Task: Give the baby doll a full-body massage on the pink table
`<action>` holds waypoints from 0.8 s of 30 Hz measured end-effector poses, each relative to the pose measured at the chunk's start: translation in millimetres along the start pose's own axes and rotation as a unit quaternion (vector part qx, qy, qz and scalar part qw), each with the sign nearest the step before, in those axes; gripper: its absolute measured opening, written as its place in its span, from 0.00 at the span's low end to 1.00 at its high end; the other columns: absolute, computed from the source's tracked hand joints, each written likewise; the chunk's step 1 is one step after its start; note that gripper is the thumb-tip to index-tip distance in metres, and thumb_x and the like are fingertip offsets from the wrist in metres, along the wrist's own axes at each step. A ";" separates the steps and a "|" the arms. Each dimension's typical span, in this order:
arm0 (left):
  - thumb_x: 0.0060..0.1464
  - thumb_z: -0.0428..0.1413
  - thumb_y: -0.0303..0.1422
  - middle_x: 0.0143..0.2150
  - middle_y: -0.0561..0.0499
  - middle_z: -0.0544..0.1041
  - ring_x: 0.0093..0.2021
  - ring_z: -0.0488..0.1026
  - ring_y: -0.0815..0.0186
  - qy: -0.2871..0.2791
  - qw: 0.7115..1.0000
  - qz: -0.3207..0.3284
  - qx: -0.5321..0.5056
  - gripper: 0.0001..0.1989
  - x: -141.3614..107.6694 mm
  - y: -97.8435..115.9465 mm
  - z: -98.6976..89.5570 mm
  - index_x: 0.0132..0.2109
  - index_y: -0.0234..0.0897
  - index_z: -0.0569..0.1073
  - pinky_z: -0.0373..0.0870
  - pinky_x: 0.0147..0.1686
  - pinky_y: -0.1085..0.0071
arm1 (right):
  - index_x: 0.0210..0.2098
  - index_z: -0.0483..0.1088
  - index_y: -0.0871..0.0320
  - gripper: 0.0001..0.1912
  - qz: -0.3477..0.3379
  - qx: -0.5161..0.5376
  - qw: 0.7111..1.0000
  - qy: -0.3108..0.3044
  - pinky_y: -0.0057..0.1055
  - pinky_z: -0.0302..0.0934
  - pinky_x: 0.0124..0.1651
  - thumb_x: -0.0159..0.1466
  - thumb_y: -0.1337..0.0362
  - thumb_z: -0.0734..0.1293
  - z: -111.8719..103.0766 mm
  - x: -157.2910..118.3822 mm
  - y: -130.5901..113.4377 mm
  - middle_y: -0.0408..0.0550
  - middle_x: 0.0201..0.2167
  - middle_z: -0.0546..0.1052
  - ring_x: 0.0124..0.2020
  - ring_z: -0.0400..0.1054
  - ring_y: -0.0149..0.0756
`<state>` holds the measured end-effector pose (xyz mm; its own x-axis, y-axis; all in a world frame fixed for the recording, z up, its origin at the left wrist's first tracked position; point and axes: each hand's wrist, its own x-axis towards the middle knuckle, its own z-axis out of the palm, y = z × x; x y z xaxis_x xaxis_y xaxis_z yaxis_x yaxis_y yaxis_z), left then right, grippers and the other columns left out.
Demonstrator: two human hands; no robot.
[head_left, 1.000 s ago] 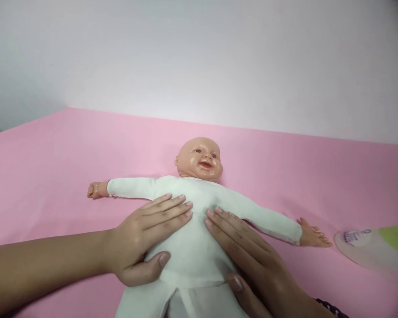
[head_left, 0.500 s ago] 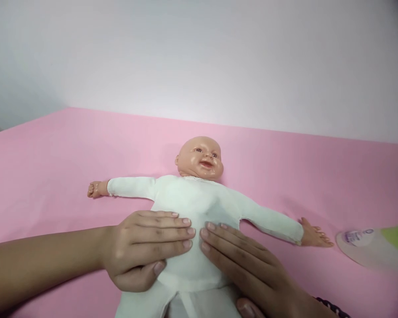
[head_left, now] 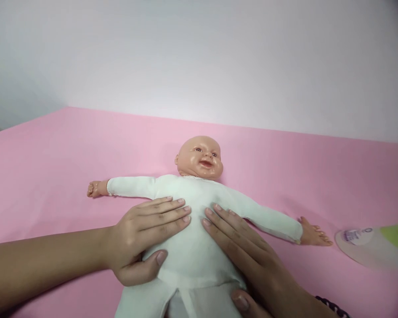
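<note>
A baby doll (head_left: 185, 260) with a hard plastic head and a white cloth body lies face up, its arms spread wide. My left hand (head_left: 149, 238) rests flat on the left side of its torso, fingers stretched toward the middle and thumb apart. On the torso's right side lies my right hand (head_left: 248, 251), also with fingers extended and its thumb lower down near the doll's hip. A strip of white cloth shows between the fingertips of both hands. Neither hand grips anything.
Pink sheeting (head_left: 86, 145) covers the surface under the doll. Behind it rises a pale wall (head_left: 199, 57). A clear bottle or container (head_left: 361, 247) with a white and green label lies at the right edge, close to the doll's hand. A dark braided band (head_left: 331, 307) circles my right wrist.
Both hands have slid up the torso toward the doll's chest. My left thumb has spread away from the fingers. The doll and the container look nearly the same.
</note>
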<state>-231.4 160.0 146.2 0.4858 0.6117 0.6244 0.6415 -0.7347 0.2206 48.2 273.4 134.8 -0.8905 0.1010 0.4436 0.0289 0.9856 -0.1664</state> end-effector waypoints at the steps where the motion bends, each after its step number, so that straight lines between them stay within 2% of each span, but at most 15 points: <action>1: 0.57 0.50 0.29 0.64 0.33 0.74 0.69 0.67 0.53 0.012 1.000 0.004 0.005 0.32 0.1 0.6 0.1 0.67 0.22 0.66 0.68 0.67 0.54 | 0.74 0.51 0.65 0.37 0.006 0.005 1.000 0.013 0.43 0.47 0.75 0.75 0.47 0.52 1.2 -2.2 0.2 0.52 0.75 0.53 0.75 0.48 0.46; 6: 0.51 0.52 0.22 0.56 0.33 0.80 0.65 0.72 0.53 0.060 0.998 0.030 0.004 0.28 1.1 2.3 0.8 0.59 0.20 0.73 0.74 0.62 0.57 | 0.72 0.57 0.64 0.30 0.014 0.018 0.998 0.062 0.42 0.49 0.76 0.73 0.62 0.60 2.3 -5.8 -1.1 0.51 0.72 0.61 0.73 0.54 0.43; 9: 0.52 0.52 0.21 0.53 0.34 0.81 0.64 0.73 0.53 0.062 0.995 0.068 -0.026 0.25 2.1 1.0 1.2 0.58 0.20 0.74 0.75 0.61 0.57 | 0.71 0.58 0.64 0.29 -0.001 0.026 0.997 0.070 0.42 0.50 0.75 0.72 0.67 0.61 -1.8 -2.0 -2.2 0.51 0.70 0.64 0.72 0.56 0.42; 12: 0.60 0.51 0.26 0.53 0.33 0.81 0.64 0.72 0.52 0.036 0.994 0.087 -0.060 0.21 3.7 -1.1 0.4 0.57 0.21 0.74 0.74 0.62 0.57 | 0.72 0.57 0.63 0.28 -0.035 0.030 0.998 0.046 0.40 0.50 0.75 0.76 0.60 0.57 -7.4 2.8 -1.0 0.50 0.71 0.63 0.73 0.55 0.41; 15: 0.64 0.49 0.30 0.55 0.32 0.80 0.67 0.69 0.52 0.002 0.995 0.080 -0.067 0.21 5.4 -2.7 -1.5 0.58 0.21 0.73 0.70 0.65 0.57 | 0.74 0.55 0.60 0.30 -0.064 0.037 0.997 0.010 0.39 0.49 0.75 0.78 0.52 0.50 -11.2 6.7 1.3 0.49 0.72 0.60 0.73 0.54 0.40; 19: 0.64 0.47 0.29 0.59 0.34 0.77 0.71 0.64 0.54 -0.039 0.995 0.063 -0.066 0.25 5.9 -3.8 -3.1 0.64 0.23 0.69 0.65 0.69 0.57 | 0.76 0.50 0.58 0.33 -0.056 0.059 0.996 -0.019 0.41 0.47 0.76 0.77 0.48 0.49 -9.6 8.5 2.6 0.49 0.74 0.55 0.75 0.49 0.42; 24: 0.63 0.46 0.30 0.66 0.35 0.72 0.73 0.59 0.53 -0.052 0.996 0.047 -0.054 0.28 2.9 -3.9 -1.9 0.68 0.24 0.64 0.61 0.71 0.55 | 0.76 0.47 0.57 0.36 -0.034 0.063 0.997 -0.041 0.45 0.40 0.77 0.76 0.44 0.48 -2.8 4.6 2.5 0.47 0.76 0.49 0.77 0.42 0.45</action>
<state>-233.6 164.1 148.5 0.6039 0.5614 0.5657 0.5256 -0.8141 0.2468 45.5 276.8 138.9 -0.9224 0.0177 0.3859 -0.0863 0.9643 -0.2505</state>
